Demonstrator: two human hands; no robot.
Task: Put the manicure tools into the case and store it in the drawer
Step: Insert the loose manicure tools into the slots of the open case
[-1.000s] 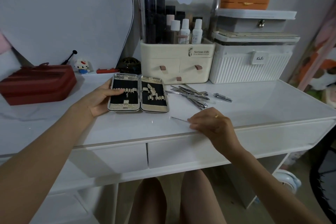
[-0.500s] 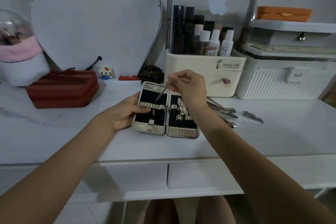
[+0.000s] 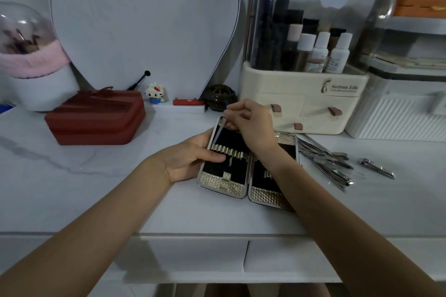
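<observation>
Since half a second ago the right hand (image 3: 251, 123) has carried its thin metal tool (image 3: 218, 132) across to the left half of the open case (image 3: 224, 183), and the tip now sits at the left end of the loop strip (image 3: 229, 150). Thumb and fingertips pinch the tool's upper end; the blade slants down and left. The left hand (image 3: 190, 159) grips the case's left edge, its thumb pressed flat on the strip to steady it.

Judging by its look, the tool is light, stiff and slick, so a pinch near the top gives aim but little grip; the loops seem snug and may resist. The case lies flat on the white tabletop (image 3: 96, 188), near the front edge.

Just right of the case waits the pile of remaining tools (image 3: 323, 161), with a nail clipper (image 3: 376, 167) apart beyond it. Behind stand a cream organiser (image 3: 304, 103) and a red box (image 3: 96, 118), neither blocking the work. Below the tabletop, the drawer front (image 3: 188, 260) is shut.
</observation>
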